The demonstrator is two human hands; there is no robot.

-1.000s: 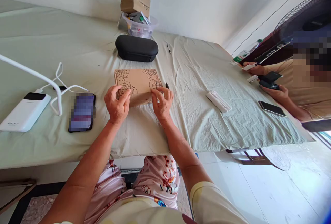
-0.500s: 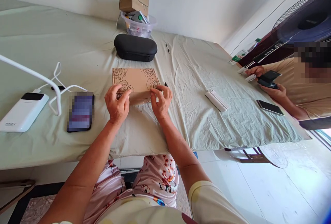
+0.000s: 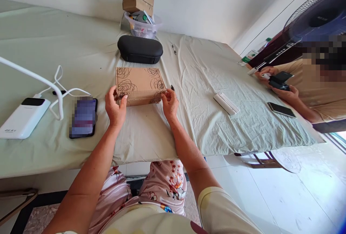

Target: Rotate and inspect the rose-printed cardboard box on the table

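Between my two hands is a brown cardboard box [image 3: 140, 82], its lid down, with black scribbled rings drawn at its corners. My left hand [image 3: 115, 106] grips the left end, thumb on the front face and fingers around the side. At the other end my right hand [image 3: 169, 101] holds the front right corner, its thumb against the front face. A dark pen tip [image 3: 172, 87] shows just beyond my right fingers; the rest of it is hidden. Behind the box lies a black zipped case [image 3: 140, 49].
A phone [image 3: 83, 117] and a white power bank [image 3: 25, 117] with a looped cable lie left. To the right are a white ribbed case [image 3: 226, 103] and another phone [image 3: 281, 109]. A person's hands [image 3: 288, 91] hold a dark device there. A plastic basket [image 3: 143, 28] stands behind.
My hands have moved from the top front edge outward and down to the box's two ends. The front face of the box now shows more fully.
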